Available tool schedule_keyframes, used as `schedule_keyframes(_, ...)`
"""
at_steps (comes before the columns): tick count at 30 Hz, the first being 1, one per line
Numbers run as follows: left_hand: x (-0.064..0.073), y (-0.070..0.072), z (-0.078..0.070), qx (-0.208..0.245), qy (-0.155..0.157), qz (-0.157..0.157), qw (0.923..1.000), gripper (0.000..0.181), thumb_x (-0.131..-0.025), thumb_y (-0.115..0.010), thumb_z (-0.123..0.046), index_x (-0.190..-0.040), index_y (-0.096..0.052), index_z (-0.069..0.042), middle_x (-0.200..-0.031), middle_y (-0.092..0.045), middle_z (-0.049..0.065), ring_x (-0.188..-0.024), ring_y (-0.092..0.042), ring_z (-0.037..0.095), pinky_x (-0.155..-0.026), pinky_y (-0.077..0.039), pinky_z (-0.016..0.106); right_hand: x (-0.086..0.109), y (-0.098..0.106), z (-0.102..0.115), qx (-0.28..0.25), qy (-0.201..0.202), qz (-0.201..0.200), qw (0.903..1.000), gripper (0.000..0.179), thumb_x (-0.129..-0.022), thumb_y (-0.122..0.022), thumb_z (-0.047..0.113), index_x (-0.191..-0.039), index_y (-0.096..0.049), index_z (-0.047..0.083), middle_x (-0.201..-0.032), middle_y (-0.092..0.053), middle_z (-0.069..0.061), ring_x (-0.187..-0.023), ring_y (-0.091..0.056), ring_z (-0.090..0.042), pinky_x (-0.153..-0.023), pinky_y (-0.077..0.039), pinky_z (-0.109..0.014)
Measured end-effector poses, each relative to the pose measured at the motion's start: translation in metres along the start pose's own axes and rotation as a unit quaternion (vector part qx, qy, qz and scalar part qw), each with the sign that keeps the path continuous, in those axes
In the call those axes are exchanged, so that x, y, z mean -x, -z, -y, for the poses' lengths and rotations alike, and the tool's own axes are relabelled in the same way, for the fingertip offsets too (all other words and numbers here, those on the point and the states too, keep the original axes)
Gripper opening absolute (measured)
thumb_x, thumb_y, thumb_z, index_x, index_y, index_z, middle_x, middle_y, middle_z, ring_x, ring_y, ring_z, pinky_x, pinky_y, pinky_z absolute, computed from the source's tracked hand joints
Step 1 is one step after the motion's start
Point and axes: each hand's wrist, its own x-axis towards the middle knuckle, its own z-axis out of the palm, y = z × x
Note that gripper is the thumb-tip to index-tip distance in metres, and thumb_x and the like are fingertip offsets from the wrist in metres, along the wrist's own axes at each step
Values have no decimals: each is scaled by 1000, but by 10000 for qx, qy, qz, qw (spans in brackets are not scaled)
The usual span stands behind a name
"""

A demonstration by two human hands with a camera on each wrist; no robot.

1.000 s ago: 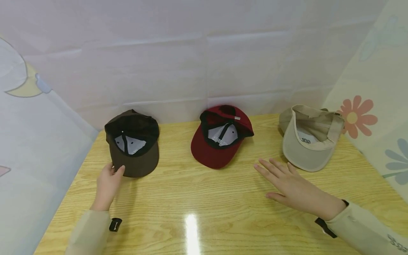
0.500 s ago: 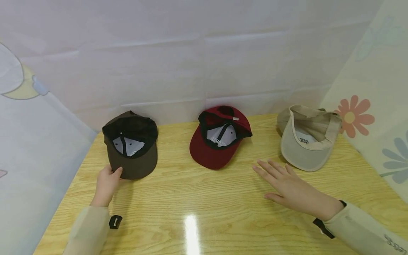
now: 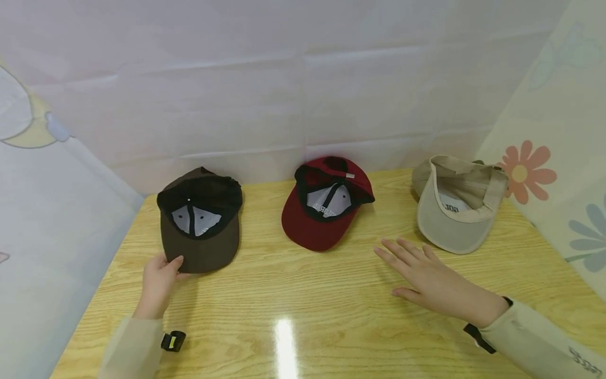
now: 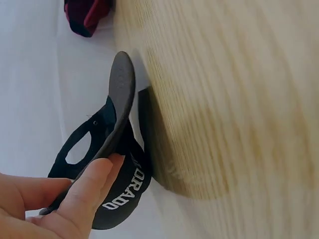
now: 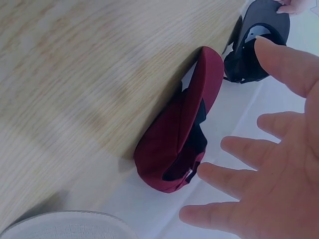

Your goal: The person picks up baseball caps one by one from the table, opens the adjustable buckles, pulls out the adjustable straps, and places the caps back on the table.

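A dark brown baseball cap (image 3: pixel 205 255) lies crown down at the left, with its hollow inside facing up and its brim toward me. My left hand (image 3: pixel 158 279) pinches the brim's near left edge between thumb and fingers. White letters ending in "ORADO" show on its front in the left wrist view, where the brim (image 4: pixel 122 82) stands off the table. My right hand (image 3: pixel 435 281) hovers over the table at the right, fingers spread and holding nothing. Nearest to it are a dark red cap (image 3: pixel 312 234) and a beige cap (image 3: pixel 452 237), both with their insides showing.
The wooden table (image 3: pixel 246 316) meets a pale fabric wall (image 3: pixel 227 105) behind the caps. Side hangings flank it, the right one bearing a red flower (image 3: pixel 530 171). A strap with a black buckle (image 3: pixel 173 341) hangs at the left cuff.
The brown cap and my left hand have come slightly nearer to me, and the cap has shifted a little right over the last half second. My right hand stays nearly still.
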Motion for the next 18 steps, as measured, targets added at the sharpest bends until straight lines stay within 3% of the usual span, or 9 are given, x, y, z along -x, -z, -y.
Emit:
schedule_keyframes(12,19,-6,-8,413,80,-178,9990,33,-102,-45,-5,-126,-47,16,-120,-51,22,-77,-56,-8,-73,-56,26,0,-1,1,51,39,-14,10000,87,-84,-77,26,-153,-26,14,-153,-33,-17,-134,-35,-45,-92,-33,-73)
schedule_keyframes(18,26,-10,-11,794,2,-290,9964,31,-101,-47,-4,-124,-49,17,-97,-62,1,-75,-61,-3,-73,-56,27,-1,-2,2,49,86,-12,10000,87,-84,-76,27,-153,-26,15,-153,-32,-18,-134,-35,-45,-92,-33,-74)
